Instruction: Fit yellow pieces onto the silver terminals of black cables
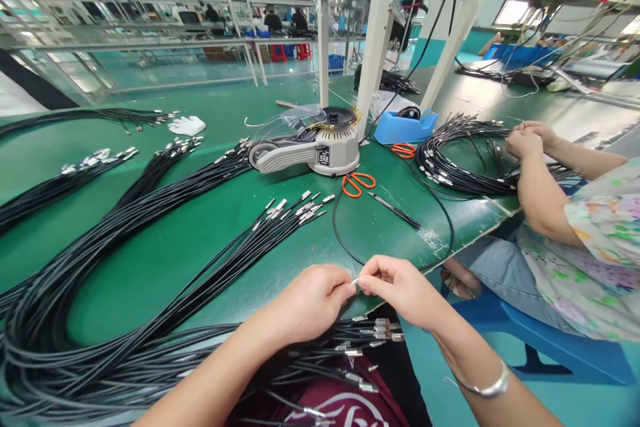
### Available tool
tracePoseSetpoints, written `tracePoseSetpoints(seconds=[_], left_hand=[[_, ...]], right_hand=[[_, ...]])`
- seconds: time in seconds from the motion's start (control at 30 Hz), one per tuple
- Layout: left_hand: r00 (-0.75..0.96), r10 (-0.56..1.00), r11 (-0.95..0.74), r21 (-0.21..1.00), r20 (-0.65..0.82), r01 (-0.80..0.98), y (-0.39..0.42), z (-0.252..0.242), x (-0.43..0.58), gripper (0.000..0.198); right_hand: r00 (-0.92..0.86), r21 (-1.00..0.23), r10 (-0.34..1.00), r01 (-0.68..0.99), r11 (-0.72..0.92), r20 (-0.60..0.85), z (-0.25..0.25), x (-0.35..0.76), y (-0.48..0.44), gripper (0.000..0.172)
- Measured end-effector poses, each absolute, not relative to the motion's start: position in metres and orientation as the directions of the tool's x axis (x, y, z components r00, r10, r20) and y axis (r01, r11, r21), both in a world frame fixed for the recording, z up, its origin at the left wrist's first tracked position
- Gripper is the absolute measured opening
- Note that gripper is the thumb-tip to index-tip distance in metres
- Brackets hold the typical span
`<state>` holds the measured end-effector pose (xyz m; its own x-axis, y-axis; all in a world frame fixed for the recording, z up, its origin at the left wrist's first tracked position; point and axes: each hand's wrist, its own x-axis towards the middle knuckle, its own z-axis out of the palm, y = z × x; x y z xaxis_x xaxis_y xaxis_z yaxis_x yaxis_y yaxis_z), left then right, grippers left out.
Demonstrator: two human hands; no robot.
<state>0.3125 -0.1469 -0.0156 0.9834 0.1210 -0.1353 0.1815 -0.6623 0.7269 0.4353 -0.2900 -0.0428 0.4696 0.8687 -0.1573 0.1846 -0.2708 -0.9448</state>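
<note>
Just over the near table edge, my left hand [324, 295] and my right hand [400, 285] meet fingertip to fingertip, both closed in a pinch. Between them shows a small silvery piece [355, 281], mostly hidden by the fingers. A thin black cable [341, 233] loops on the table behind my hands. Below my left forearm, many black cables with silver metal connectors [383, 327] reach across my lap. To the left lies another bundle of black cables [250, 240], its silvery ends fanned out on the green table [200, 260].
A grey tape dispenser [335, 153] stands mid-table. Close by are orange-handled scissors [358, 183], a thin black tool [395, 210] and a blue tape holder [406, 127]. A white glove [187, 125] lies far left. At right, a seated co-worker's hands [530, 139] touch a coiled cable bundle [450, 153].
</note>
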Motion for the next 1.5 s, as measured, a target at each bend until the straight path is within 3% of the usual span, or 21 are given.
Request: tracePoseSetpoints(seconds=[0.1, 0.23, 0.3, 0.57, 0.97, 1.03, 1.13, 1.2, 1.4, 1.5], left_hand=[[0.986, 0.145, -0.722, 0.673, -0.084, 0.164, -0.124, -0.007, 0.311, 0.027], [0.897, 0.439, -0.876, 0.250, 0.052, 0.414, -0.084, -0.017, 0.322, 0.023], [0.876, 0.478, -0.873, 0.144, 0.061, 0.466, -0.070, -0.027, 0.331, 0.018], [0.869, 0.483, -0.876, 0.054, 0.109, 0.480, -0.071, -0.040, 0.339, 0.022], [0.847, 0.510, -0.859, 0.146, 0.150, 0.491, -0.068, -0.038, 0.342, 0.019], [0.833, 0.523, -0.845, 0.238, 0.178, 0.480, -0.076, -0.037, 0.336, 0.017], [0.778, 0.590, -0.708, 0.601, 0.214, 0.371, -0.091, -0.042, 0.324, 0.028], [0.752, 0.613, -0.616, 0.742, 0.241, 0.264, -0.100, -0.047, 0.318, 0.030], [0.754, 0.611, -0.565, 0.800, 0.242, 0.201, -0.105, -0.053, 0.315, 0.028], [0.752, 0.617, -0.549, 0.812, 0.234, 0.198, -0.103, -0.055, 0.314, 0.027]], right_hand=[[0.488, -0.917, 0.855, 0.237, -0.321, -0.173, -0.037, 0.426, -0.309, 0.013], [0.290, -0.834, 0.930, 0.436, -0.337, -0.224, -0.034, 0.413, -0.333, 0.014], [0.206, -0.803, 0.942, 0.495, -0.333, -0.264, -0.032, 0.413, -0.338, 0.015], [0.416, -0.849, 0.885, 0.372, -0.376, -0.210, -0.026, 0.449, -0.326, 0.023], [0.505, -0.988, 0.853, 0.002, -0.153, -0.131, -0.038, 0.477, -0.257, 0.022], [0.638, -0.992, 0.762, -0.110, -0.053, -0.112, -0.034, 0.497, -0.238, 0.022], [0.788, -0.985, 0.606, -0.167, 0.042, -0.108, -0.020, 0.535, -0.197, 0.021], [0.830, -0.977, 0.542, -0.202, 0.065, -0.135, -0.008, 0.560, -0.165, 0.020], [0.828, -0.947, 0.491, -0.322, 0.023, -0.270, 0.023, 0.597, -0.093, 0.034], [0.823, -0.940, 0.488, -0.341, 0.016, -0.290, 0.025, 0.598, -0.082, 0.026]])
